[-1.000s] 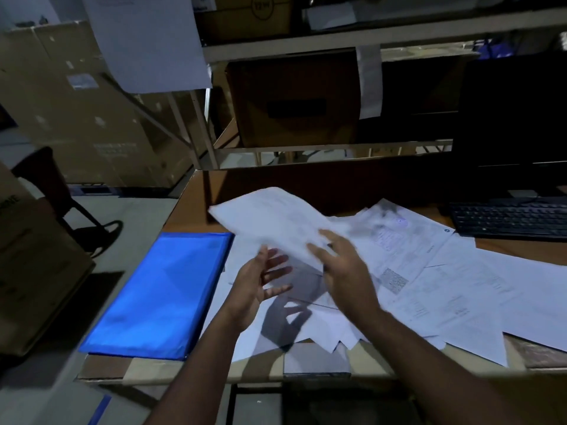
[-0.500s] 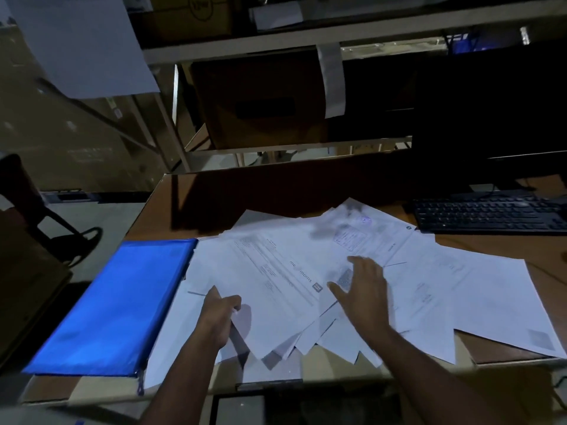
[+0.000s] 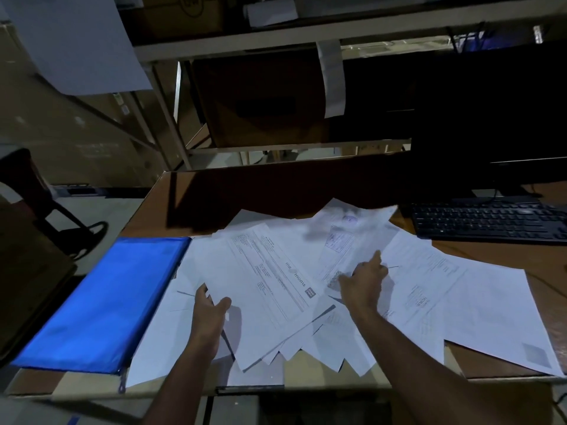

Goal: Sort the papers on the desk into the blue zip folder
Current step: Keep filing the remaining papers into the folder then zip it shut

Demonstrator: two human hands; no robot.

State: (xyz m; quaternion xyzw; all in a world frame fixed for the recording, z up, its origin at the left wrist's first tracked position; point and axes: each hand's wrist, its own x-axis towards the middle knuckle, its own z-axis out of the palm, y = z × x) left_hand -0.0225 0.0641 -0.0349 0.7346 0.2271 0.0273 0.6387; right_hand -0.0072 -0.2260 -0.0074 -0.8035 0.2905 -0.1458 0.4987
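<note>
Several white printed papers (image 3: 423,289) lie fanned and overlapping across the middle and right of the brown desk (image 3: 497,253). The blue zip folder (image 3: 101,302) lies flat and closed at the desk's left end, its right edge touching the pile. My left hand (image 3: 208,311) pinches the left edge of the top sheet (image 3: 270,280), thumb on top. My right hand (image 3: 365,280) rests on the papers in the middle of the pile, index finger stretched forward, holding nothing.
A black keyboard (image 3: 491,222) and a dark monitor (image 3: 491,118) stand at the back right. Metal shelving with cardboard boxes (image 3: 260,96) rises behind the desk. A black chair (image 3: 33,191) stands on the floor to the left. A sheet (image 3: 76,41) hangs top left.
The sheet held up in the air a second ago now lies on the pile. My left hand closed on its left edge; my right hand slid forward over the papers.
</note>
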